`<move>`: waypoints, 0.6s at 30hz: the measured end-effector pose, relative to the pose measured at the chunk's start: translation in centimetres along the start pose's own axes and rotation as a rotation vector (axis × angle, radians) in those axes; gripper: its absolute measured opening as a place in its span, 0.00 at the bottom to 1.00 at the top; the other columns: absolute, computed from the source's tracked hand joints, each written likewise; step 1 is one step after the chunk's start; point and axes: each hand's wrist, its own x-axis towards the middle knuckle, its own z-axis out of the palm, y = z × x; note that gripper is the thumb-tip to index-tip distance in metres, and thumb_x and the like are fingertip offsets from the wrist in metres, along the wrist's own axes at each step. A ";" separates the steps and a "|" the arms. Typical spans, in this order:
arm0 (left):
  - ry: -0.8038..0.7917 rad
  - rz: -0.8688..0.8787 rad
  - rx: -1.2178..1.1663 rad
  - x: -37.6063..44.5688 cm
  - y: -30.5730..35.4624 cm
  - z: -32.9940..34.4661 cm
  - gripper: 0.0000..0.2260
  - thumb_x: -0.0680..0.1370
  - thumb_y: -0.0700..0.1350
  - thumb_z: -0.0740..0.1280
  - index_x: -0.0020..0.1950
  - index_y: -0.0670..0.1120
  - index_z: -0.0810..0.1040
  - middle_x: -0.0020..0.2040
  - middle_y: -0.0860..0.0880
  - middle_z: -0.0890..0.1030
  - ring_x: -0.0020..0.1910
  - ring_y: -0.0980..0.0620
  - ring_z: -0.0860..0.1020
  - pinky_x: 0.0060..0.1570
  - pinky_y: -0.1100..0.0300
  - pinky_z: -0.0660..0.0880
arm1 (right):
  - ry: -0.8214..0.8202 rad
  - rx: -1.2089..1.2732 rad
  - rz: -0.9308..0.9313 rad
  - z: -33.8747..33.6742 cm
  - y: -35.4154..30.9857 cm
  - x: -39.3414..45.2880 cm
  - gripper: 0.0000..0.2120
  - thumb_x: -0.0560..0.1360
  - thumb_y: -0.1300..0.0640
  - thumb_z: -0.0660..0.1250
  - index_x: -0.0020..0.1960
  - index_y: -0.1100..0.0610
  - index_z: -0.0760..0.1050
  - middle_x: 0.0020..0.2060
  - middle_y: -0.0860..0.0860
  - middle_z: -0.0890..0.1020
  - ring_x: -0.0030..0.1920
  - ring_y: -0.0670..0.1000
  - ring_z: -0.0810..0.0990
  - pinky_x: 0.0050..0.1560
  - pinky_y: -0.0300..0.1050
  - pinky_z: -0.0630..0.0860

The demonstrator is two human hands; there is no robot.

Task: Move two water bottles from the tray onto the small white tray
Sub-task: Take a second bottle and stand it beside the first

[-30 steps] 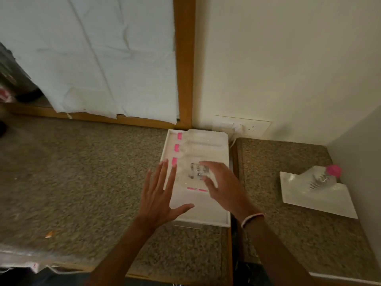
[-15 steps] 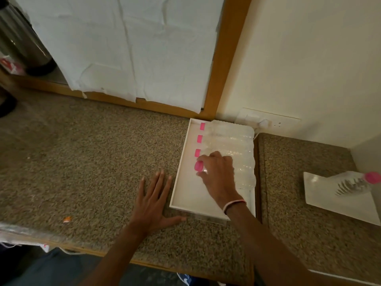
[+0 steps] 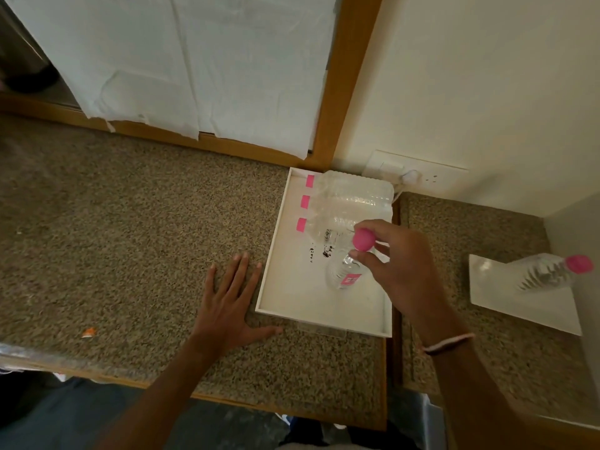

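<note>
A: Fingers [image 3: 380, 233] of right hand [image 3: 397, 267] pinched around neck of water bottle [image 3: 344, 274], just under its pink cap [image 3: 363, 239]. Bottle upright, above the large tray [image 3: 321, 316]. Cannot tell if base touches the tray floor

B: Change vs 0.5 s ago?

A: Then the same hand reached flat onto the row, bottle lying with the others. Now it is stood up and lifted out. 3 bottles [image 3: 350, 203] remain lying at the far end, caps left

B: Left hand?

A: Left hand [image 3: 227, 306] flat on counter [image 3: 130, 238], fingers spread, holding nothing, just beside the tray edge

B: Task status?

A: 1 bottle [image 3: 548, 271] sits on the small white tray [image 3: 526, 306], well apart to the right. Judged: this is bottle 2 of 2; carry rightward and set down remains
</note>
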 end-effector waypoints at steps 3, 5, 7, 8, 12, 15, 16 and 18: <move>-0.047 -0.020 0.017 -0.2 0.4 -0.5 0.57 0.65 0.83 0.54 0.82 0.46 0.53 0.84 0.41 0.52 0.83 0.41 0.52 0.77 0.28 0.52 | -0.006 -0.004 -0.020 0.2 0.1 0.2 0.18 0.71 0.57 0.75 0.61 0.53 0.79 0.53 0.51 0.85 0.55 0.55 0.81 0.57 0.57 0.79; -0.045 -0.057 -0.010 0.0 0.7 -0.9 0.58 0.65 0.84 0.51 0.83 0.47 0.48 0.84 0.41 0.47 0.84 0.41 0.47 0.78 0.29 0.48 | -0.008 -0.005 -0.031 -0.1 0.3 0.2 0.19 0.72 0.58 0.75 0.62 0.53 0.78 0.54 0.51 0.84 0.56 0.55 0.80 0.58 0.56 0.78; -0.023 -0.100 -0.044 0.6 1.6 -1.8 0.58 0.64 0.85 0.48 0.83 0.47 0.43 0.84 0.42 0.42 0.83 0.42 0.42 0.79 0.31 0.45 | 0.014 0.039 -0.046 -0.8 0.3 0.0 0.19 0.72 0.59 0.75 0.61 0.54 0.79 0.54 0.51 0.84 0.56 0.54 0.81 0.58 0.55 0.78; 0.002 -0.108 -0.048 1.0 2.1 -2.3 0.59 0.64 0.85 0.47 0.83 0.47 0.42 0.84 0.42 0.41 0.83 0.42 0.41 0.80 0.31 0.45 | 0.033 0.066 -0.060 -1.4 0.2 -0.1 0.18 0.72 0.59 0.75 0.61 0.54 0.79 0.53 0.51 0.84 0.56 0.53 0.81 0.58 0.55 0.79; 0.112 -0.059 -0.076 3.0 6.9 -5.0 0.59 0.64 0.85 0.47 0.83 0.45 0.42 0.84 0.41 0.42 0.83 0.39 0.42 0.79 0.31 0.44 | 0.103 0.165 -0.100 -5.0 0.6 -0.9 0.18 0.72 0.58 0.75 0.61 0.54 0.79 0.52 0.50 0.85 0.54 0.50 0.82 0.57 0.54 0.80; 0.180 0.022 -0.088 5.0 11.6 -6.1 0.58 0.66 0.83 0.49 0.83 0.43 0.47 0.84 0.39 0.48 0.83 0.38 0.46 0.79 0.29 0.48 | 0.177 0.231 -0.128 -8.6 1.3 -1.4 0.19 0.72 0.58 0.75 0.62 0.55 0.79 0.54 0.50 0.85 0.55 0.50 0.82 0.57 0.52 0.80; 0.185 0.050 -0.089 5.9 13.6 -6.3 0.58 0.67 0.83 0.50 0.83 0.43 0.47 0.84 0.40 0.47 0.83 0.39 0.45 0.79 0.29 0.48 | 0.209 0.244 -0.141 -10.2 1.8 -1.8 0.18 0.72 0.58 0.74 0.62 0.55 0.79 0.54 0.49 0.85 0.55 0.48 0.83 0.57 0.50 0.81; 0.188 0.094 -0.089 7.3 16.6 -6.2 0.57 0.67 0.82 0.52 0.83 0.44 0.46 0.84 0.40 0.45 0.84 0.41 0.43 0.79 0.30 0.48 | 0.267 0.288 -0.169 -12.9 2.7 -2.2 0.16 0.72 0.60 0.74 0.60 0.55 0.79 0.53 0.49 0.85 0.55 0.46 0.83 0.56 0.47 0.81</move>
